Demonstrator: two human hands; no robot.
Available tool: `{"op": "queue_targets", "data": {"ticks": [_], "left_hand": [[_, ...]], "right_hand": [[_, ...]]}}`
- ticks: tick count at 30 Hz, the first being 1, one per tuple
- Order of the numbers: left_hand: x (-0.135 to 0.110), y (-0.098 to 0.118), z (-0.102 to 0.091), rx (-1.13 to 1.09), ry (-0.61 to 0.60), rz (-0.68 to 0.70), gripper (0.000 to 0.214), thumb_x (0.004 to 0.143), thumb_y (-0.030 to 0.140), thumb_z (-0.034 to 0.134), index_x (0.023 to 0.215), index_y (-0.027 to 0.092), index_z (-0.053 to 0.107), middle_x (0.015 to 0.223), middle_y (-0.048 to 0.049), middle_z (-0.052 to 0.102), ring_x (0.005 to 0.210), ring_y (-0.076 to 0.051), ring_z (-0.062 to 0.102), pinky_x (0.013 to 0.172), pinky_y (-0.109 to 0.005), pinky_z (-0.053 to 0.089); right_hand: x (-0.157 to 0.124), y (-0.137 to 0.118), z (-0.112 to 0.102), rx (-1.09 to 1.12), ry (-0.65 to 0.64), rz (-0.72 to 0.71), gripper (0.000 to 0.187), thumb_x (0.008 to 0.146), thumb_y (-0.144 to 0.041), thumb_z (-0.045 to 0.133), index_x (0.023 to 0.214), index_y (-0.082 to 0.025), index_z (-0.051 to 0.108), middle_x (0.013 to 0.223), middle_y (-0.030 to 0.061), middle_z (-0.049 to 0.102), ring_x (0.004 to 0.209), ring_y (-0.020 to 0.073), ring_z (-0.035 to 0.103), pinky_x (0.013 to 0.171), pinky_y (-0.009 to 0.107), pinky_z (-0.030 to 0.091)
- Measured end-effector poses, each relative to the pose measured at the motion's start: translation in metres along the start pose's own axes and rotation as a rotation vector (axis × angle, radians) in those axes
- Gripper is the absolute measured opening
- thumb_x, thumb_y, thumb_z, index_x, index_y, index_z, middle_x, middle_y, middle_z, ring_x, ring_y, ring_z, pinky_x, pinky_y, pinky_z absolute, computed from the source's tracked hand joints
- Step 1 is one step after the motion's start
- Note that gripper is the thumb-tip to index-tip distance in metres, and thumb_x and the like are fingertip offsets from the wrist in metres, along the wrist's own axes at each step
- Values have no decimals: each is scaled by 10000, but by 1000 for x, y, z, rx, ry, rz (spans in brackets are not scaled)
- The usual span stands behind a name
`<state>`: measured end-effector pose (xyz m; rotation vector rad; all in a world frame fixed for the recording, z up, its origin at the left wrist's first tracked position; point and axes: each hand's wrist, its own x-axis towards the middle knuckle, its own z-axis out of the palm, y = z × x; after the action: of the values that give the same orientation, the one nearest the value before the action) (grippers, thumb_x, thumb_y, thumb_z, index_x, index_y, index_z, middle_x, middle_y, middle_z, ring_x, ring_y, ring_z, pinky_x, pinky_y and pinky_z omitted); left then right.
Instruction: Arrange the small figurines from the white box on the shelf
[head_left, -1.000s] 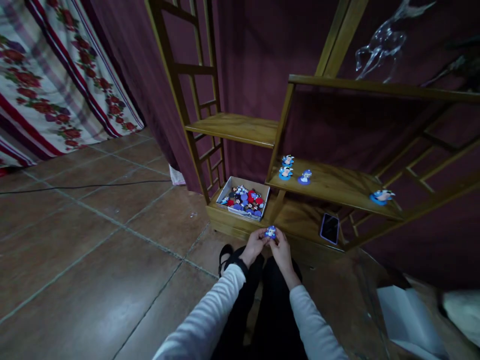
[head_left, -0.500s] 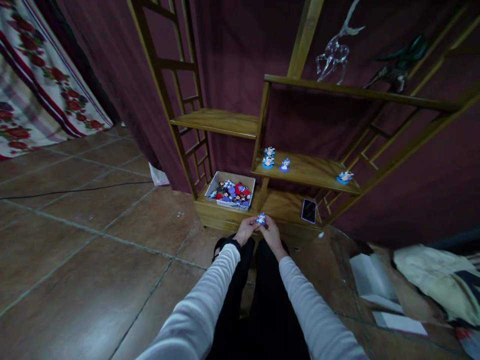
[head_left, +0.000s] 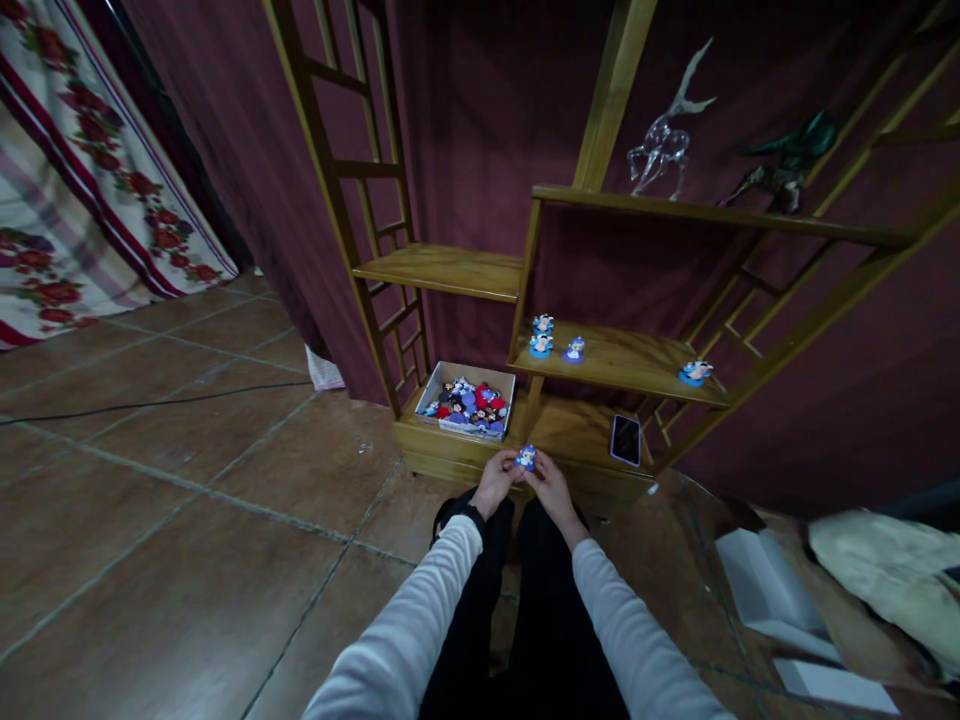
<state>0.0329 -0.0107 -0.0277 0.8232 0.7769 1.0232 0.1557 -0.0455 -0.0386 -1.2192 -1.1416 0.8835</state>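
Between my two hands, in front of the low shelf unit, is a small purple-and-white figurine (head_left: 526, 458). My left hand (head_left: 496, 480) pinches it from the left, and my right hand (head_left: 551, 487) grips its right side. Just beyond my left hand, a cardboard box (head_left: 428, 398) holds a jumble of small figurines in red, purple, black and white. On the middle shelf (head_left: 622, 356) stand two blue-based figurines (head_left: 541, 345) at the left end, with a purple-based figurine (head_left: 574, 349) beside them. Another blue-based figurine (head_left: 695, 372) is at that shelf's right end.
A phone or tablet (head_left: 625, 440) lies on the bottom shelf to the right. Higher up are a clear deer ornament (head_left: 660, 150) and a dark green statue (head_left: 787, 165). White box pieces (head_left: 772, 585) and a pale cloth bag (head_left: 885, 570) lie on the floor at right. A black cable (head_left: 150, 402) crosses the floor at left.
The view has tilted up slightly, so the shelves appear lower in the picture. Both hands keep hold of the same figurine, and nothing on the shelves has moved.
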Motion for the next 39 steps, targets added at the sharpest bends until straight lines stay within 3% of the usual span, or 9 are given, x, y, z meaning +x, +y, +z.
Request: {"op": "queue_targets", "data": {"ticks": [9, 18, 25, 29, 39], "left_hand": [[4, 7, -4, -20, -49, -49, 457, 472, 260, 837, 828, 116, 589, 721, -19, 659, 673, -127, 631, 737, -310, 516], [5, 6, 2, 26, -44, -92, 406, 507, 240, 822, 822, 122, 595, 729, -22, 655, 678, -130, 630, 743, -329, 520], [8, 1, 5, 22, -31, -45, 432, 534, 217, 802, 898, 147, 581, 751, -16, 653, 697, -128, 619, 746, -325, 518], [9, 2, 5, 39, -33, -46, 392, 536, 233, 803, 849, 138, 588, 773, -28, 662, 698, -131, 621, 741, -324, 517], [8, 8, 1, 29, -63, -81, 410, 514, 230, 814, 840, 123, 589, 725, -25, 660, 665, -128, 622, 722, -320, 516]], "right_hand": [[5, -1, 6, -43, 94, 26, 358, 749, -332, 585, 1075, -188, 622, 1039, 77, 675, 944, 229, 628, 888, 395, 468], [7, 6, -4, -143, 118, 53, 313, 743, -314, 586, 1028, -189, 622, 978, 74, 689, 887, 228, 640, 848, 379, 478], [12, 13, -2, -108, 136, 36, 316, 743, -319, 581, 1031, -193, 616, 996, 76, 683, 911, 224, 636, 858, 381, 478], [14, 16, -2, -148, 170, 8, 320, 732, -333, 598, 1017, -190, 622, 1015, 88, 667, 903, 222, 631, 857, 387, 480], [14, 11, -8, -133, 97, 33, 318, 726, -321, 607, 1012, -185, 631, 1013, 86, 669, 909, 223, 630, 864, 386, 477]]}}
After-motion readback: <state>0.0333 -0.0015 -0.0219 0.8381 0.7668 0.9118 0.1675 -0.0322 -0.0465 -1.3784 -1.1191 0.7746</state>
